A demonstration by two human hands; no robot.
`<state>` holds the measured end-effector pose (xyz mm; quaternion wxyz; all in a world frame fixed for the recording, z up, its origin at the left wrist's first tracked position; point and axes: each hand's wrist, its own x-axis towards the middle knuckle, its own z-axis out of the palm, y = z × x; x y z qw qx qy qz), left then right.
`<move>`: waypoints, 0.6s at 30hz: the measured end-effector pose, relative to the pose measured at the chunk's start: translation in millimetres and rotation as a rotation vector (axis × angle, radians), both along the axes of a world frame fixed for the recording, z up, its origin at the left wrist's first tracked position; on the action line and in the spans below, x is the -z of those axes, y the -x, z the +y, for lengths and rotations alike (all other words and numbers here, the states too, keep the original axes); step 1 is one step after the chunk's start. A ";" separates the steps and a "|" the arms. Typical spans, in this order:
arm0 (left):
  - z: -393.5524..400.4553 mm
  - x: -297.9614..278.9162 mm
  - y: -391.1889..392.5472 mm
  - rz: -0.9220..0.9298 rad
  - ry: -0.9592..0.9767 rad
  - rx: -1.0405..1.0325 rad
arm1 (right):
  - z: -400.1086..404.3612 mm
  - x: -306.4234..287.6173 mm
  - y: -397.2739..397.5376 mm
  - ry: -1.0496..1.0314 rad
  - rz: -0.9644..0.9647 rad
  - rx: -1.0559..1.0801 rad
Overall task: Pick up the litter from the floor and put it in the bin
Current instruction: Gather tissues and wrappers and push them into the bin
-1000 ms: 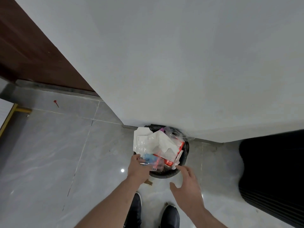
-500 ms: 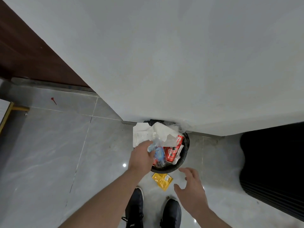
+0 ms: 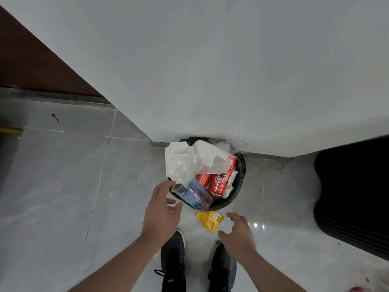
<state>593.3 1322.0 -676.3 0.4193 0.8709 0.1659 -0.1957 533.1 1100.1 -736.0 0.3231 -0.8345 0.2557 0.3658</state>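
We see the black bin (image 3: 240, 175) standing against the foot of the white wall (image 3: 210, 66), heaped to the brim with litter: white paper (image 3: 185, 152) at the back, crumpled clear plastic (image 3: 187, 167) over it, and two red cans (image 3: 221, 180) lying side by side towards the bin's right side. A clear plastic bottle with a blue label (image 3: 194, 193) lies tilted across the bin's near rim, its end sticking out over the edge. Our left hand (image 3: 161, 211) hovers just beside that near rim, its grip loose, fingers spread and holding nothing. Our right hand (image 3: 237, 232) is further back from the bin, also spread and empty. A yellow wrapper (image 3: 209, 220) lies flat on the grey tiled floor (image 3: 63, 197) just in front of the bin, between both hands, touched by neither. Behind it stand our dark shoes (image 3: 173, 256)
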 end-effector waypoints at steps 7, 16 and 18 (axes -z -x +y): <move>22.2 45.4 15.0 -0.075 0.075 0.041 | 18.2 147.6 8.4 0.090 0.079 0.042; 26.6 70.2 23.4 -0.092 0.117 0.023 | 13.3 240.3 28.0 0.330 0.064 0.004; 27.4 61.3 19.8 -0.126 0.117 0.058 | 12.3 236.1 29.8 0.347 0.099 -0.029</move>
